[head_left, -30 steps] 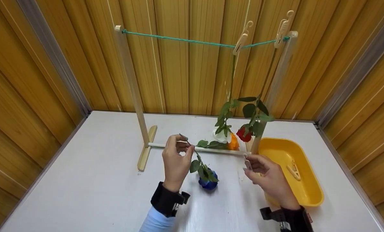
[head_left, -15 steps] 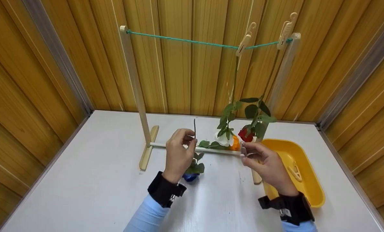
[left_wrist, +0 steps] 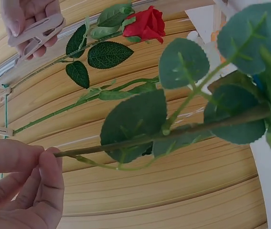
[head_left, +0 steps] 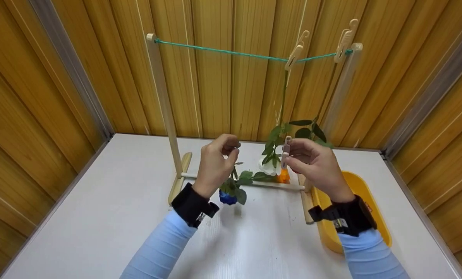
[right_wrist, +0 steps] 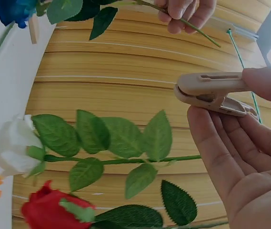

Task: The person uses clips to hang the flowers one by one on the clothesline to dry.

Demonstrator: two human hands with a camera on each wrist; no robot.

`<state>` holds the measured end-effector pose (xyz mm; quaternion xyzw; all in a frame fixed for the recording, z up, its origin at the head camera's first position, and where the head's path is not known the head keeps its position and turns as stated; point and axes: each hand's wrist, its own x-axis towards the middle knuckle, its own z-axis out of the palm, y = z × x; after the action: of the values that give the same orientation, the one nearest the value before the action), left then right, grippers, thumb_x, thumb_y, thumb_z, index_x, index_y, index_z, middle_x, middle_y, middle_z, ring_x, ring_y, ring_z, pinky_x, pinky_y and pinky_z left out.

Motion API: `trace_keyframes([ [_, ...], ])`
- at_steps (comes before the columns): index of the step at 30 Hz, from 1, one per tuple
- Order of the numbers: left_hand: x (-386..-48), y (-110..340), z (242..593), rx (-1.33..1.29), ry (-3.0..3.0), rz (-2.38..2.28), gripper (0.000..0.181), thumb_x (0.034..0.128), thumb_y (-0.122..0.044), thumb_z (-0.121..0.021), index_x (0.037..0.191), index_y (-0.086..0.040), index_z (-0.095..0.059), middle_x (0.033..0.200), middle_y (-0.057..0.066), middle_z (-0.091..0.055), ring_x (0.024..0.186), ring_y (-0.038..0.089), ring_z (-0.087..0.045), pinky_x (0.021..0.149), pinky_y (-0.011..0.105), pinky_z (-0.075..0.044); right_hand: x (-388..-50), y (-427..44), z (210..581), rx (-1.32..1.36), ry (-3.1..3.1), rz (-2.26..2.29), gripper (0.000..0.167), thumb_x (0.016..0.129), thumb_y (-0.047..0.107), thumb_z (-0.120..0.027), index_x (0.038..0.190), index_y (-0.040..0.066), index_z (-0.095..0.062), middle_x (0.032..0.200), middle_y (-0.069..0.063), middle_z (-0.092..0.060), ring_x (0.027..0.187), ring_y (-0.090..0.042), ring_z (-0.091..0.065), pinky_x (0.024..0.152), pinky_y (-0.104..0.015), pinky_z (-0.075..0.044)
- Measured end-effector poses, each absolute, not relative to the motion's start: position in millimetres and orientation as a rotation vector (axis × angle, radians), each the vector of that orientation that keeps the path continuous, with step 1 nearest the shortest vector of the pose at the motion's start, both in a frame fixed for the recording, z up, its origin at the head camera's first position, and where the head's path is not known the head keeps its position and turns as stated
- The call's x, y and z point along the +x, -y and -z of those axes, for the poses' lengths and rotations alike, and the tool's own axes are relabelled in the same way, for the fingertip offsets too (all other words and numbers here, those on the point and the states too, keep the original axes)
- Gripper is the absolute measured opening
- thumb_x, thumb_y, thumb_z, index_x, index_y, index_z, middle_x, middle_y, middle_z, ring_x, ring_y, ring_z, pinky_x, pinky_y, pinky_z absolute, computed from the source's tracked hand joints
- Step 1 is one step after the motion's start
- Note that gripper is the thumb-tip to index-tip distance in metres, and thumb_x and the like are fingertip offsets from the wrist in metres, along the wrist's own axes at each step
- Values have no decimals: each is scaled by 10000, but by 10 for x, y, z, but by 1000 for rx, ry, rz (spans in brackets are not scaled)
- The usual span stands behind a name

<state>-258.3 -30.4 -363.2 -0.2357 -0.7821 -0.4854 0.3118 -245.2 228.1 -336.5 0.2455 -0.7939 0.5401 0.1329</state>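
Between thumb and fingers, my left hand [head_left: 219, 164] pinches the stem of a blue rose [head_left: 227, 197], whose bloom hangs downward. In the left wrist view the rose's green stem [left_wrist: 173, 135] runs from the fingertips past broad leaves. To the right, my right hand [head_left: 318, 164] holds a beige clothespin [right_wrist: 216, 90] between thumb and fingers, pointing toward the left hand. Beyond the hands a white rose [right_wrist: 16, 145] and a red rose [right_wrist: 54, 207] hang head-down by their stems from a green line [head_left: 223, 50], each clipped with a clothespin.
The line is strung between two wooden posts [head_left: 161, 93] joined by a low white bar [head_left: 273, 185]. Behind the bar lies an orange rose [head_left: 283, 176]. A yellow tray [head_left: 364, 190] stands at right, partly behind the right forearm. Wood-patterned panels enclose the white table [head_left: 79, 201].
Both hands have risen. The blue rose has swung from slanting rightward to hanging more upright and moved left. The clothespin has come up and slightly left with the right hand.
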Motion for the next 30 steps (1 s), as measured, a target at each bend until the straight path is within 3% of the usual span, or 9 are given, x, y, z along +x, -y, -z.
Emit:
trace_keyframes([
  [12, -2808, 360, 3252, -612, 2130, 1433, 203, 896, 119, -680, 1095, 89, -704, 951, 188, -745, 845, 289, -717, 795, 361, -599, -2679, -2136, 2906, 797, 2324, -1527, 337, 901, -86, -698, 1231, -97, -631, 1073, -154, -693, 945, -129, -687, 870, -200, -566],
  [21, -2925, 395, 3068, -589, 2190, 1448, 148, 907, 112, -676, 1041, 61, -711, 946, 161, -748, 817, 262, -689, 747, 277, -554, -2811, -2064, 2639, 803, 2283, -1530, 293, 902, -61, -709, 1185, -95, -643, 1051, -96, -705, 908, -78, -682, 849, -215, -571],
  [30, -3085, 441, 2955, -539, 2254, 1411, 109, 927, 75, -666, 1013, 42, -726, 937, 155, -742, 807, 241, -671, 701, 202, -500, -2960, -1913, 2359, 812, 2265, -1506, 283, 885, -44, -725, 1162, -70, -674, 1021, -54, -729, 898, -131, -707, 821, -221, -576],
])
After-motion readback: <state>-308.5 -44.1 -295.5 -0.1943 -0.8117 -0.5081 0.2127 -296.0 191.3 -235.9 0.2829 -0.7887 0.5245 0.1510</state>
